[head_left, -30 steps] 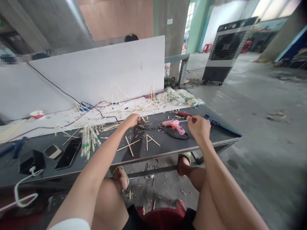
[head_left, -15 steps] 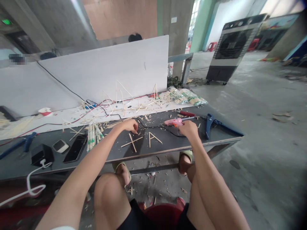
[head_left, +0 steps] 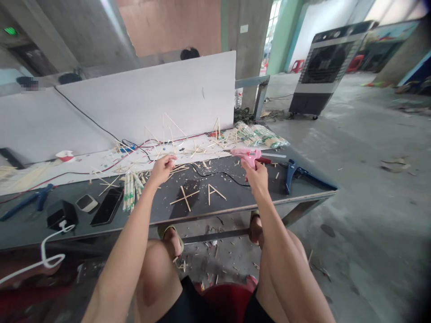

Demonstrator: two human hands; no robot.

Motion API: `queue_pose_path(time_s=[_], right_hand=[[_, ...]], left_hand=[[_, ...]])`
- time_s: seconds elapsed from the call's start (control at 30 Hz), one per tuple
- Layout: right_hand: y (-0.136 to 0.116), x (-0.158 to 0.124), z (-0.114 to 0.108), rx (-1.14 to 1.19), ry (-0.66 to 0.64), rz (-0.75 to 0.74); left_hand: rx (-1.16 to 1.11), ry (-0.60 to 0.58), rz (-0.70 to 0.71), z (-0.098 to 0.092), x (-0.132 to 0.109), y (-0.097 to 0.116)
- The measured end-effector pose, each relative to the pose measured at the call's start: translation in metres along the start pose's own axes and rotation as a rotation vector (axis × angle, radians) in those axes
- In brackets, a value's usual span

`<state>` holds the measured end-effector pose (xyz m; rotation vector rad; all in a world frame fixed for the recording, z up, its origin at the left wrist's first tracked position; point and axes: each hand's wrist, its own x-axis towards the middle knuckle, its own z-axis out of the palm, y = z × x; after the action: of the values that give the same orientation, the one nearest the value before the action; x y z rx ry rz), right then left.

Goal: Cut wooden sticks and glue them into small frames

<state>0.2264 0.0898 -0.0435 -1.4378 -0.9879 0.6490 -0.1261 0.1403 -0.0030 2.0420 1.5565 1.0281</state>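
My right hand (head_left: 256,177) is wrapped around the grip of a pink hot glue gun (head_left: 247,155), which is raised over the table with its nozzle to the left and a glue stick jutting from the back. My left hand (head_left: 162,169) hovers over the loose sticks (head_left: 180,169), thumb and fingers pinched together; what they hold, if anything, is too small to make out. On the dark tabletop in front of me lie two shapes made of thin wooden sticks, a crossed pair (head_left: 184,198) and an A-shaped piece (head_left: 215,194).
Blue-handled cutters (head_left: 294,174) lie at the right, beside a red-handled tool (head_left: 264,160). Bundled sticks (head_left: 129,190), a phone (head_left: 107,206) and a black charger (head_left: 62,215) are at the left. Stick frames (head_left: 170,134) stand behind, near bagged sticks (head_left: 261,134). A black cord (head_left: 220,173) crosses the table.
My right hand has lifted the glue gun from the tabletop, its grip now in my fingers. My left hand has moved left and back, towards the loose sticks.
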Motion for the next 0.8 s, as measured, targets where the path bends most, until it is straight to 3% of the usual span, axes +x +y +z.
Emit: queue_pose_path(time_s=[0.13,0.27,0.37,0.5,0.67,0.8], right_hand=[[-0.016,-0.02,0.017,0.147,0.121,-0.074],[-0.027,-0.035,0.028,0.109,0.035,0.028],[-0.03,-0.042,0.034,0.059,-0.086,0.092],[-0.031,-0.048,0.04,0.304,-0.329,0.099],[-0.03,-0.055,0.037,0.542,-0.605,0.179],[-0.026,-0.059,0.033,0.552,-0.697,0.255]], left_hand=[[-0.44,0.366,0.035,-0.003,-0.038,0.03],[-0.847,0.541,-0.014,0.021,-0.059,0.054],[-0.958,0.52,-0.087,0.036,-0.062,0.058],[-0.975,0.439,-0.157,0.043,-0.066,0.052],[-0.866,0.456,-0.148,0.048,-0.068,0.047],[-0.696,0.385,-0.081,0.055,-0.066,0.05]])
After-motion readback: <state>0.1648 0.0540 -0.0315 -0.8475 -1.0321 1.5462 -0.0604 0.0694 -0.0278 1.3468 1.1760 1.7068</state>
